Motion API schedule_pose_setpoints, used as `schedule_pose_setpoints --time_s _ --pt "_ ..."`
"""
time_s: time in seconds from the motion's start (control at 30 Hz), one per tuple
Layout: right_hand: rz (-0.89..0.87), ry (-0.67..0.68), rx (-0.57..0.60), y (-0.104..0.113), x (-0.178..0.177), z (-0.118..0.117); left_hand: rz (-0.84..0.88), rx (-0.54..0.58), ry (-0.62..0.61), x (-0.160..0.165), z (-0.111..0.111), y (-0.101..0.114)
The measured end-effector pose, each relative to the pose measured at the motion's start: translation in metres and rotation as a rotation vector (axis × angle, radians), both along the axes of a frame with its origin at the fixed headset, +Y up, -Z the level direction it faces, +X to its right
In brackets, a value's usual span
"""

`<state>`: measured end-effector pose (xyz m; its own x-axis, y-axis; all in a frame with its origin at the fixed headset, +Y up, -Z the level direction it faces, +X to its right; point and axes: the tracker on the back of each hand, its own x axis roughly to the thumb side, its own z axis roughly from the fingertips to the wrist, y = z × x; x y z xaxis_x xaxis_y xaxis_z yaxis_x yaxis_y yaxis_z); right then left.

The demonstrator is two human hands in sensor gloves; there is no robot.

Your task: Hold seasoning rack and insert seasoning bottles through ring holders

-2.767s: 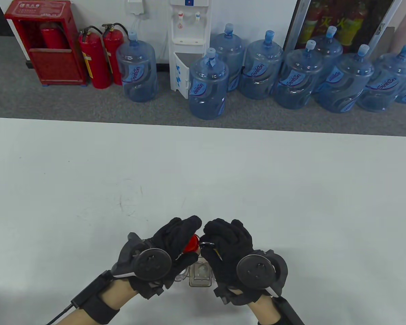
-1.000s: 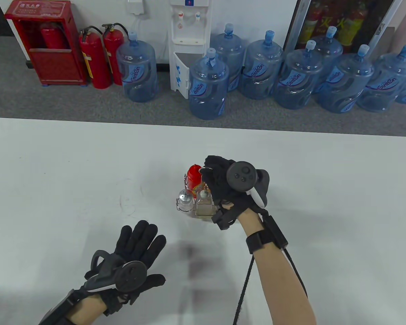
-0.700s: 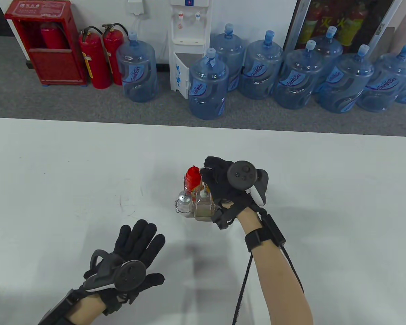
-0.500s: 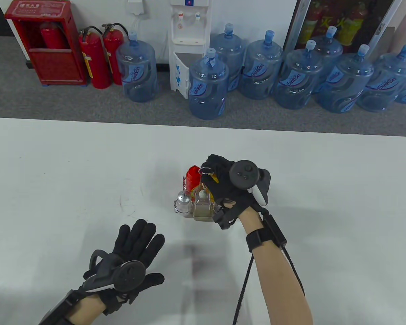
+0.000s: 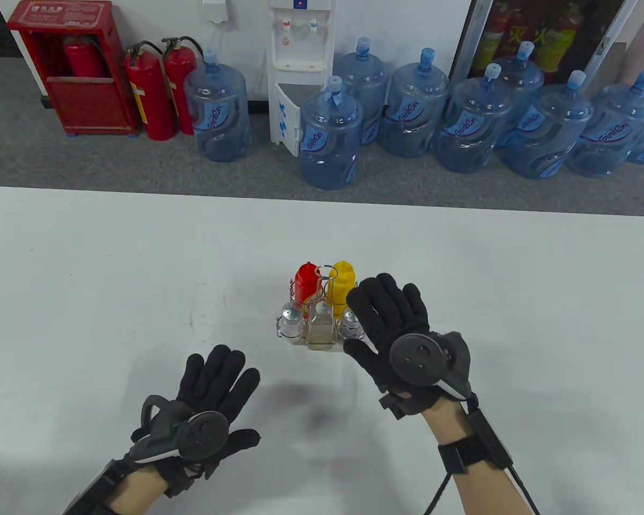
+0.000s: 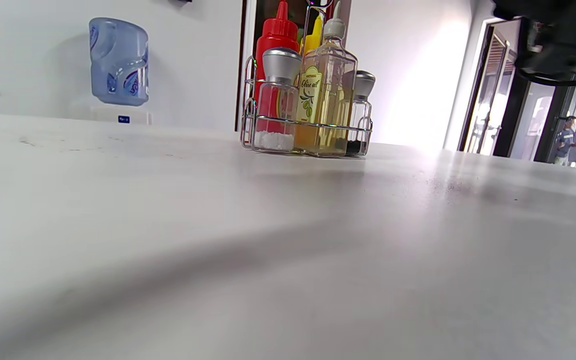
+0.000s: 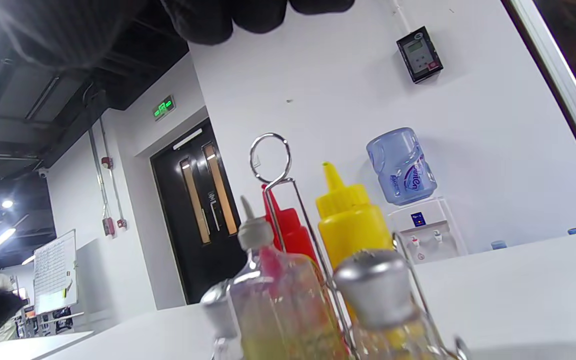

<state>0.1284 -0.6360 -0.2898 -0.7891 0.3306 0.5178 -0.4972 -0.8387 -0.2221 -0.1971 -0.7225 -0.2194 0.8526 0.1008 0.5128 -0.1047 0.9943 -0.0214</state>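
The wire seasoning rack [image 5: 294,339] stands on the white table [image 5: 86,268], also in the left wrist view [image 6: 308,125]. It holds a red squeeze bottle [image 5: 306,280], a yellow squeeze bottle [image 5: 343,279], a glass oil bottle [image 5: 321,325] and two silver-capped shakers [image 5: 291,316]. Its ring handle [image 7: 269,158] shows in the right wrist view. My right hand [image 5: 389,322] is open, fingers spread, just right of the rack and holding nothing. My left hand [image 5: 214,381] lies open and flat on the table, near left of the rack.
Beyond the table's far edge, on the floor, stand several blue water jugs [image 5: 330,137], a white water dispenser [image 5: 300,70], two red fire extinguishers [image 5: 150,91] and a red cabinet [image 5: 72,67].
My right hand carried the rack by its ring handle, set it on the table, let go, and drew back to the near right with fingers spread. The yellow bottle is now uncovered. My left hand stayed put.
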Motion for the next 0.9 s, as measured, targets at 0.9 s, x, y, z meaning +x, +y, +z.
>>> schedule_pose_setpoints --time_s 0.9 --pt "-0.037 0.047 -0.114 -0.072 0.017 0.046 -0.004 -0.014 0.015 0.001 -0.002 0.0"
